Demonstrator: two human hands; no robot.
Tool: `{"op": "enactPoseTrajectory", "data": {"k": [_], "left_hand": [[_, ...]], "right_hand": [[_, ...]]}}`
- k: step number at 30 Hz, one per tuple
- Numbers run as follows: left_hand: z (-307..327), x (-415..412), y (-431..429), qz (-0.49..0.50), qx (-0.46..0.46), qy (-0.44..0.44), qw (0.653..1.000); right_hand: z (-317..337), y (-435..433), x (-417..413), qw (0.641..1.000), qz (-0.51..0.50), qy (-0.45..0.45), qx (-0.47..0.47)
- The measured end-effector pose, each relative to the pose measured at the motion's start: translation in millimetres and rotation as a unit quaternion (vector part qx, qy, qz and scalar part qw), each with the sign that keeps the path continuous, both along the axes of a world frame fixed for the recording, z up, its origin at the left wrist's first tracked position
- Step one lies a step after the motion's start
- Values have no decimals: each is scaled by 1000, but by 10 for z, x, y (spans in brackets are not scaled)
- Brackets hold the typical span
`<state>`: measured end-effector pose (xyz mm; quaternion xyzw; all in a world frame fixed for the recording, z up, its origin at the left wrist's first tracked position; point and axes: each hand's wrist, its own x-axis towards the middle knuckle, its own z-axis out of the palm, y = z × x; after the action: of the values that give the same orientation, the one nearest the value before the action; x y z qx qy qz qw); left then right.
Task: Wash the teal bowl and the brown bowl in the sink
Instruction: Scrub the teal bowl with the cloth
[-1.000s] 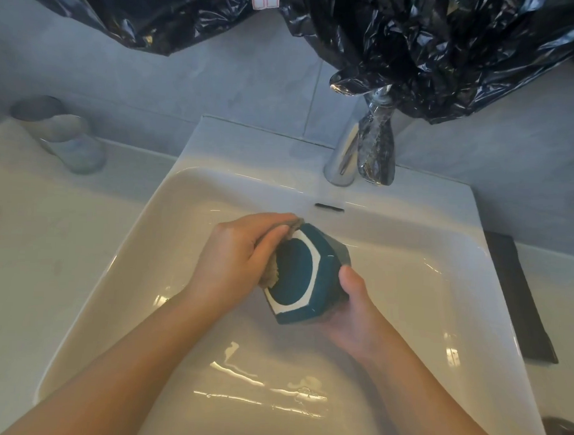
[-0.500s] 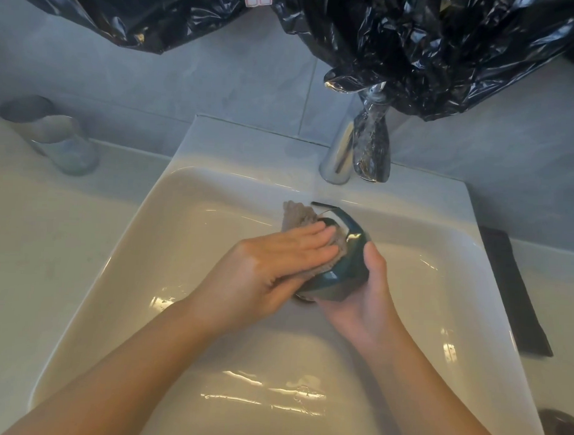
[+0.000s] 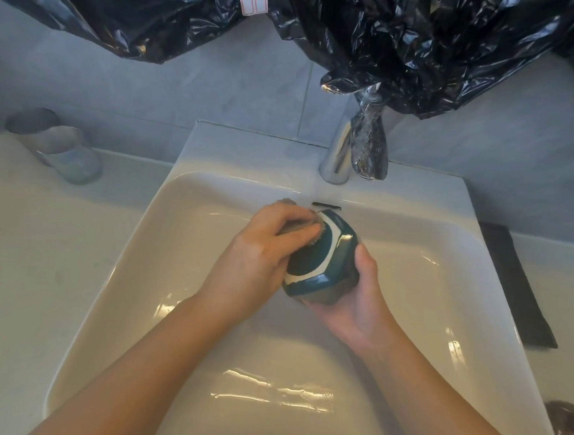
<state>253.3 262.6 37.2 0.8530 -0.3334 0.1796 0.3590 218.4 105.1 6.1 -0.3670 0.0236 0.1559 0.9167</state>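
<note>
We hold the teal faceted ceramic bowl [image 3: 323, 270], which has a white ring on its base, above the middle of the white sink [image 3: 417, 254], with the base turned toward us. Our right hand [image 3: 357, 307] cups it from below, the thumb on its right side. Our left hand [image 3: 258, 252] grips a grey-brown scrubbing pad [image 3: 300, 229] against the far left edge of the base. The glaze looks wet, so we judge the bowl slippery, stiff and breakable. It is best held by the flat facets.
</note>
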Motion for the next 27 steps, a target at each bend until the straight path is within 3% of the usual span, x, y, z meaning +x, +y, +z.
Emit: {"op": "enactPoseTrajectory", "data": {"k": [7, 10, 14, 19, 24, 27], "left_hand": [[28, -11, 33, -128, 36, -32, 991], [25, 90, 87, -93, 60, -52, 993], [86, 144, 47, -22, 48, -45, 998], [172, -104, -76, -42, -3, -21, 999], [156, -61, 163, -101, 82, -57, 990], [304, 17, 234, -40, 82, -54, 994]], "right_hand": [[56, -161, 46, 998, -32, -7, 51], [71, -185, 54, 998, -7, -27, 64], [22, -85, 14, 1000, 17, -17, 0], [67, -31, 34, 1000, -14, 9, -1], [152, -155, 45, 999, -5, 4, 38], [194, -88, 3, 999, 41, -25, -7]]}}
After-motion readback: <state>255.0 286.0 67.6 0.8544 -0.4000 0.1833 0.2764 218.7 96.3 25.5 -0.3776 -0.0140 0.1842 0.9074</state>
